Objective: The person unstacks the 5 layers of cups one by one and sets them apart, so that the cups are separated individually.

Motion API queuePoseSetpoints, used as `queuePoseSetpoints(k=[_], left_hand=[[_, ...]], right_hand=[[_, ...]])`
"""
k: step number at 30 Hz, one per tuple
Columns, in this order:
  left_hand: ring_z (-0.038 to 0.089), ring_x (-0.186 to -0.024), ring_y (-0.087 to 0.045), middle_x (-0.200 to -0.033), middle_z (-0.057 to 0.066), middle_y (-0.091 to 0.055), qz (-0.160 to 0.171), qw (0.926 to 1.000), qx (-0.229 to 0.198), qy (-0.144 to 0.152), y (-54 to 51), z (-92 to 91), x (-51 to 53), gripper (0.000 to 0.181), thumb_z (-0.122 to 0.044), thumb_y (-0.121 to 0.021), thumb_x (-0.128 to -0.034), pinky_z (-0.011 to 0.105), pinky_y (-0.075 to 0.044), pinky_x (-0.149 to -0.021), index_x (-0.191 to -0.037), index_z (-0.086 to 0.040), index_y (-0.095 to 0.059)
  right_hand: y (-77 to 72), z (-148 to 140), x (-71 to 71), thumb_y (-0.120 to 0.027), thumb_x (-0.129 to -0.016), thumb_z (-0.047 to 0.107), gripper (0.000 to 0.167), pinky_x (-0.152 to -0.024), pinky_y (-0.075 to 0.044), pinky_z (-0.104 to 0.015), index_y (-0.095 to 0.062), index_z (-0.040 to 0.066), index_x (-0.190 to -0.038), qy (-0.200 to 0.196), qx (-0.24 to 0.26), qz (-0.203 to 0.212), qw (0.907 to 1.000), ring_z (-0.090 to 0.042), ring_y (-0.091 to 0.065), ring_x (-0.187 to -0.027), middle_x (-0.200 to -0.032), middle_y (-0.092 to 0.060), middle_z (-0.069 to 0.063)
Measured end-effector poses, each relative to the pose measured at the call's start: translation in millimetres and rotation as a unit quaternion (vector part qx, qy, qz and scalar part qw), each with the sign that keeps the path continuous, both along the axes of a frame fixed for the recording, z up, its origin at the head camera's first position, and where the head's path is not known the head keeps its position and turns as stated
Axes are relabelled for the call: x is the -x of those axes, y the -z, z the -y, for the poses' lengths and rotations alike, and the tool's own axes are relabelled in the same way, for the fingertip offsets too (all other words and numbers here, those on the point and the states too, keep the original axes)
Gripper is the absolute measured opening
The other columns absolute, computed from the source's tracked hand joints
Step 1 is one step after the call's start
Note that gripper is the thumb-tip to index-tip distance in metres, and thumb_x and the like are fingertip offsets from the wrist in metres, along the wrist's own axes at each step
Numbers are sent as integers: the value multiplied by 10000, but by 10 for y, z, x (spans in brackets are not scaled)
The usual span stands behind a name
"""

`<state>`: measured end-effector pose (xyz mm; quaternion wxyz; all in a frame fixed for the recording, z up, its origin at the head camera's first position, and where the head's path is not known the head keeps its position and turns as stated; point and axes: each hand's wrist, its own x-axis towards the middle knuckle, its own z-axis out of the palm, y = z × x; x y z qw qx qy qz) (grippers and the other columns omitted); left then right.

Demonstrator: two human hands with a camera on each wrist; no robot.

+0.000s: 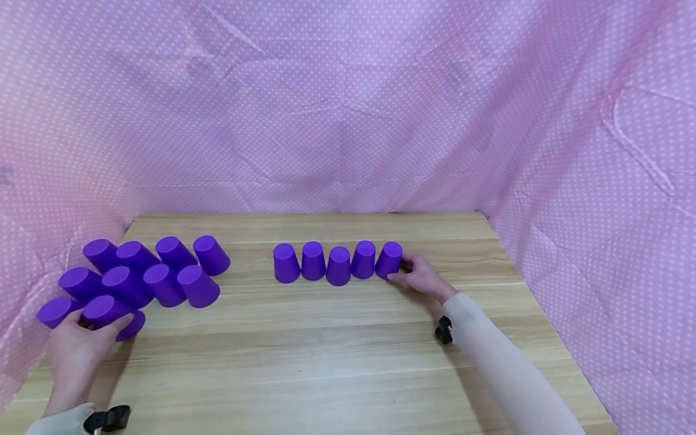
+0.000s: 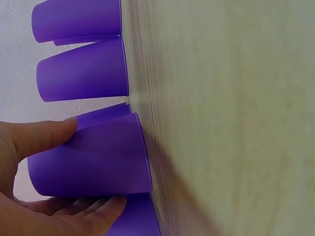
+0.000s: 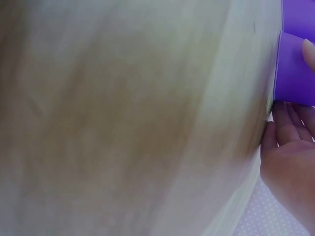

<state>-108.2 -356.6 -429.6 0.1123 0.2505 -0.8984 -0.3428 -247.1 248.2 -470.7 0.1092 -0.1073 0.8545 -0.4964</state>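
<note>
At the front of the left-hand group of upside-down purple cups, my left hand (image 1: pixel 78 350) grips one purple cup (image 1: pixel 106 310) between thumb and fingers. The left wrist view shows this cup (image 2: pixel 98 162) from the side, mouth toward the table; whether it touches the wood I cannot tell. Another cup (image 1: pixel 135 326) is partly hidden behind it. My right hand (image 1: pixel 424 278) holds the rightmost cup (image 1: pixel 389 260) of a row at the table's middle, thumb on the near side, fingers behind. In the right wrist view, that cup (image 3: pixel 293 69) is cut off by the frame's edge.
Several upside-down cups (image 1: pixel 126 286) stand close together in rows on the left. Further cups (image 1: pixel 339 266) form the slightly uneven middle row. Pink dotted cloth (image 1: pixel 348 121) hangs around the back and sides of the wooden table (image 1: pixel 326 362).
</note>
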Motion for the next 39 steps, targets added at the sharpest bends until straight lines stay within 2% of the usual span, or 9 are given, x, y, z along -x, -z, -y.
queuePoseSetpoints(k=[3,6,10,13,17,20,28,32,39], left_hand=[[470,-1053,-483,-1240,357,-497,25,10000,-46,-21,-6,-14,9,797,-366,-816,-750,368,-362,-697,-1309,91,-480],[448,-1091,-477,-1271,337,-496,-12,9997,-92,-224,-43,-49,13,858,-366,-829,-731,345,-394,-743,-1357,79,-447],[398,-1194,-464,-1330,292,-475,-239,9976,-272,-596,-157,-137,30,880,-323,-819,-745,342,-397,-995,-1419,40,-384],[338,-1246,-453,-1356,231,-479,-559,9949,-399,-737,-266,-255,57,847,-304,-815,-752,301,-352,-1049,-1430,-13,-401],[290,-1228,-482,-1337,189,-515,-1209,9894,-466,-655,-397,-482,100,786,-255,-837,-732,244,-363,-1027,-1398,-53,-470],[290,-1214,-498,-1327,174,-531,-1532,9864,-499,-338,-470,-689,161,764,-252,-852,-720,235,-375,-1016,-1370,-52,-505],[299,-1190,-526,-1300,135,-565,-1587,9822,-614,797,-548,-1246,376,733,-321,-847,-727,300,-414,-995,-1334,-44,-544],[317,-1169,-541,-1268,174,-578,-1698,9759,-714,1173,-507,-1453,500,714,-308,-847,-729,367,-430,-980,-1300,6,-556],[351,-1177,-526,-1277,216,-559,-1561,9672,-999,1736,-352,-1710,746,742,-342,-829,-747,416,-436,-974,-1303,45,-526]], right_hand=[[-44,8,-18,-748,-833,103,561,-1055,-339,-443,-505,-45,-1317,-54,45,-1,10000,-342,-491,-1214,-1277,-558,-207],[-166,40,-72,-728,-843,67,556,-1060,-319,-479,-482,-84,-1319,-128,122,58,9998,-387,-468,-1223,-1283,-536,-250],[-288,65,-123,-716,-839,23,544,-1053,-315,-512,-474,-117,-1305,-160,196,103,9996,-426,-461,-1215,-1272,-527,-285],[-199,23,-79,-729,-840,65,531,-1044,-340,-493,-502,-84,-1297,-144,78,-24,9999,-393,-489,-1199,-1256,-556,-250],[-50,-35,5,-748,-836,134,538,-1041,-359,-448,-527,-28,-1299,-117,-56,-148,9998,-334,-514,-1190,-1251,-581,-187],[-21,-45,25,-754,-830,136,544,-1044,-356,-440,-529,-15,-1302,-99,-18,-128,9999,-325,-513,-1192,-1253,-582,-177],[-8,-37,5,-756,-830,140,556,-1049,-349,-431,-522,-22,-1308,-35,-109,-41,9999,-318,-505,-1203,-1269,-571,-183],[-9,-21,-3,-750,-837,141,557,-1051,-346,-438,-516,-30,-1313,-54,-93,-36,9999,-326,-499,-1208,-1275,-564,-192],[-26,-2,-13,-745,-839,120,561,-1054,-338,-450,-504,-49,-1317,-75,27,-52,10000,-346,-492,-1211,-1278,-555,-213]])
